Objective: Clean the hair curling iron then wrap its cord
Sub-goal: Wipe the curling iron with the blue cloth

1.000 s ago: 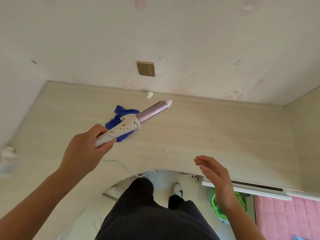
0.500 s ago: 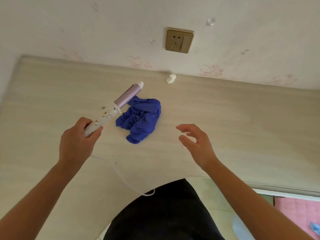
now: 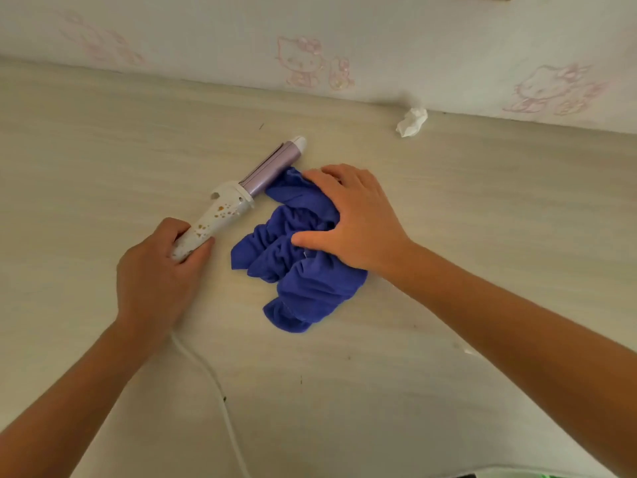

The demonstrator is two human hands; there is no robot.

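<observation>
Right, the curling iron (image 3: 241, 198) is left of centre on the desk (image 3: 448, 391), pointing diagonally up and right toward the wall (image 3: 172, 29). Its white handle (image 3: 224, 212) is speckled with brown-orange spots. The lilac barrel (image 3: 270, 169) ends in a white tip (image 3: 299, 143). Can't tell whether the barrel rests on the desk or is held just above it.

The left hand (image 3: 162, 270) is wrapped round the rear end of the handle, fingers and thumb closed on it, knuckles up. The white cord (image 3: 220, 401) comes out from under that wrist and runs down across the desk to the near edge, lying loose.

The blue cloth (image 3: 303, 281) lies bunched in folds just right of the iron. Its top corner meets the barrel's lower side in this view; actual contact can't be confirmed.

The right hand (image 3: 355, 222) lies palm-down on the cloth's upper half, with fingers spread and only slightly bent and the thumb stretched across the folds. It presses rather than pinches. The lower half of the cloth is uncovered and trails toward the near edge.

Both forearms are bare and come in from the bottom corners. The desk is pale wood-grain with a few dark specks. A crumpled white tissue (image 3: 412, 122) sits at the back of the desk against the wall, well apart from the cloth. The wall carries faint pink cartoon cat prints (image 3: 300, 65).
</observation>
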